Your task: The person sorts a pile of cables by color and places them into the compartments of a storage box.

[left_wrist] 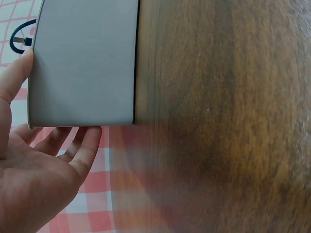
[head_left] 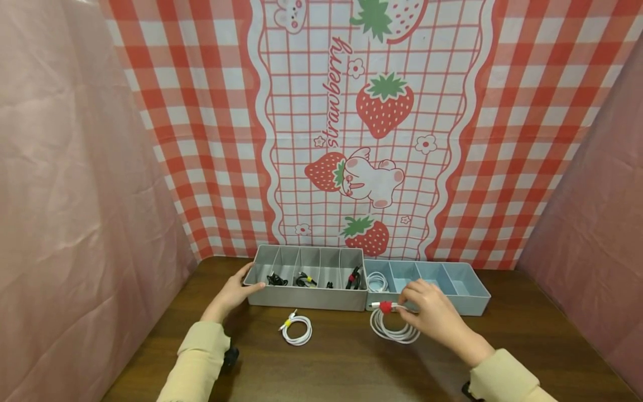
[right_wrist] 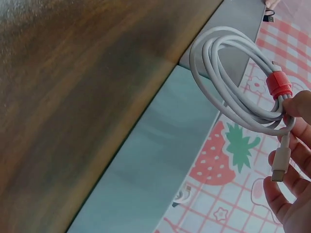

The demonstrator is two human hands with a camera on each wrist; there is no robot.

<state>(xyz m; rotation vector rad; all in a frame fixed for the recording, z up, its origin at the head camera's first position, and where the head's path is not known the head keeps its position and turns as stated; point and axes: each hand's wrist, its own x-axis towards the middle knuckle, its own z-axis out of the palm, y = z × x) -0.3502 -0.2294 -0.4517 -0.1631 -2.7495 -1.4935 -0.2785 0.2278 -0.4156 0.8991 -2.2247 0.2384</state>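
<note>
My right hand point(head_left: 429, 306) pinches a coiled white charging cable point(right_wrist: 218, 82) near its red cable tie point(right_wrist: 278, 84). The coil hangs in front of the light blue divided box point(head_left: 472, 304), and a white plug points down beside my fingers in the right wrist view. At the left end of the grey divided box point(head_left: 306, 298), my left hand point(head_left: 233, 293) holds the corner, thumb at the rim and fingers against the end wall point(left_wrist: 73, 125). Another coiled white cable with a yellow tie point(head_left: 297, 330) lies on the table before the grey box.
Black cables point(head_left: 276, 279) lie in several grey compartments, one bundle with a red tie point(head_left: 354, 278). A white cable coil point(head_left: 377, 282) sits in the blue box's leftmost compartment. Both boxes stand end to end on the wooden table point(head_left: 331, 368), against a strawberry-patterned cloth point(head_left: 321, 223).
</note>
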